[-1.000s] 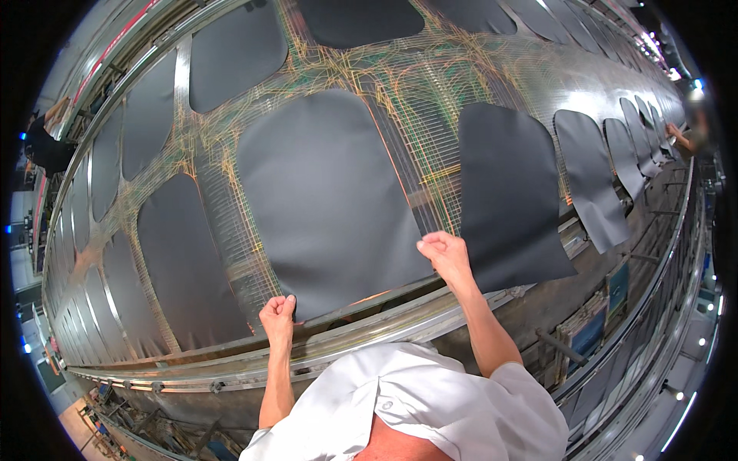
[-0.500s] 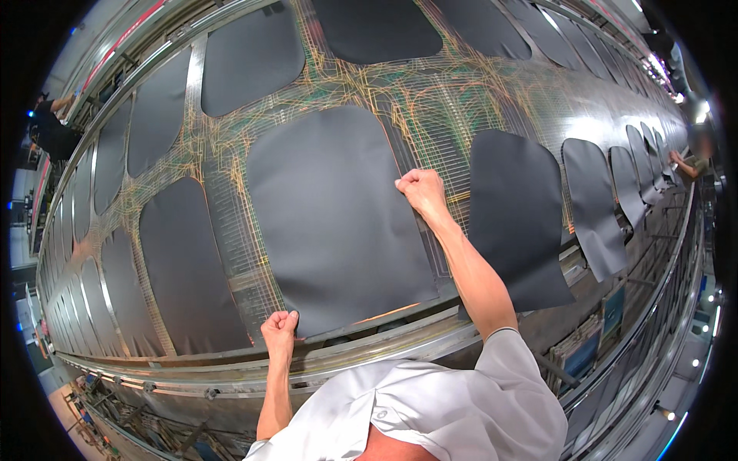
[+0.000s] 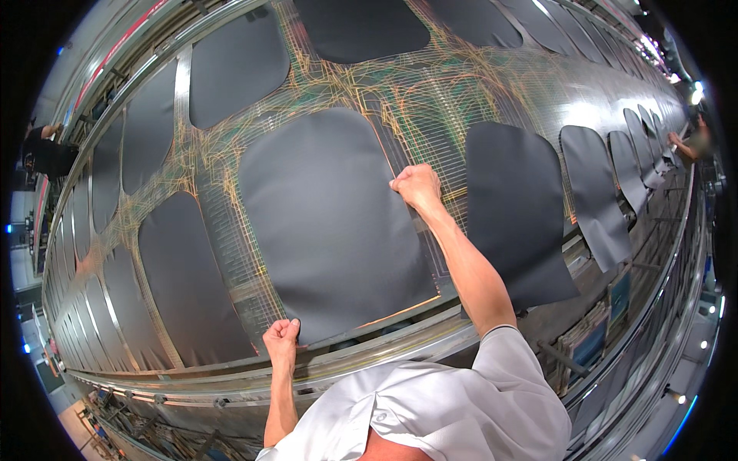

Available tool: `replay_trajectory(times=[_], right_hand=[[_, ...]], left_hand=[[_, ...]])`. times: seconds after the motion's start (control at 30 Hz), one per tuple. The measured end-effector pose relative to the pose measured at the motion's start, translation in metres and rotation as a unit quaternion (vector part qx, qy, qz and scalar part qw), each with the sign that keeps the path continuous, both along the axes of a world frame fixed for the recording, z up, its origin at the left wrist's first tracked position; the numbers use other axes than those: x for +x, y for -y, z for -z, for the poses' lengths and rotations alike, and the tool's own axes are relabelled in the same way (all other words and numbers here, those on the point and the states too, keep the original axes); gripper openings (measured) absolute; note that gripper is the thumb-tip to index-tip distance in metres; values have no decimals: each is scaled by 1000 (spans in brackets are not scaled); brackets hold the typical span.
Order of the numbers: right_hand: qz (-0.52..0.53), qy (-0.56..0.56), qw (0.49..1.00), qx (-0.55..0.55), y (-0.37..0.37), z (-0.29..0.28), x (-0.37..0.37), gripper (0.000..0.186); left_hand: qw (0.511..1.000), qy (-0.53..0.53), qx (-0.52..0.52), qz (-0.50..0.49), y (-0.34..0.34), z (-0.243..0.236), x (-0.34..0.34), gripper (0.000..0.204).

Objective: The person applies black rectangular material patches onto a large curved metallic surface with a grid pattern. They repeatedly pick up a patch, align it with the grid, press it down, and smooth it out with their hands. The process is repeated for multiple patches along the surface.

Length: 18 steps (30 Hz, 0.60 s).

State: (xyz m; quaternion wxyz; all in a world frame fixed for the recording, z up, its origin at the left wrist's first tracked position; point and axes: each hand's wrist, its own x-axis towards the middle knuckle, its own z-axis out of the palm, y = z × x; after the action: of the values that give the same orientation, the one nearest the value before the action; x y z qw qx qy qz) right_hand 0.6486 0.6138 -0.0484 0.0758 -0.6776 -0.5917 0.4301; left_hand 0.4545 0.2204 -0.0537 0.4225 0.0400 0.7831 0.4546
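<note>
A smooth, dark-grey, round-topped flexible sheet (image 3: 330, 223) lies mid-view on the line-marked silver metal table (image 3: 569, 86). Fingers closed, the left hand (image 3: 280, 340) pinches its edge at 7 o'clock, the right hand (image 3: 420, 187) at 2 o'clock.

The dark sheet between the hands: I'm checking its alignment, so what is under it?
The lined table shows around the dark sheet, with an orange line along its near edge; anything directly beneath is covered.
</note>
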Motion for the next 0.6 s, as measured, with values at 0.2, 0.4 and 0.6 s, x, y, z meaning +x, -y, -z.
replay_trajectory(times=[0.2, 0.4, 0.6], right_hand=[[2, 4, 1000, -5, -1, -4, 1, 15], [-3, 1, 1000, -10, -2, -5, 4, 14], [3, -13, 999, -32, -3, -5, 3, 15]], left_hand=[[1000, -12, 0, 10, -2, -1, 1, 17], [1000, -4, 7, 13, -5, -4, 2, 16], [1000, -8, -1, 20, -1, -2, 0, 16]])
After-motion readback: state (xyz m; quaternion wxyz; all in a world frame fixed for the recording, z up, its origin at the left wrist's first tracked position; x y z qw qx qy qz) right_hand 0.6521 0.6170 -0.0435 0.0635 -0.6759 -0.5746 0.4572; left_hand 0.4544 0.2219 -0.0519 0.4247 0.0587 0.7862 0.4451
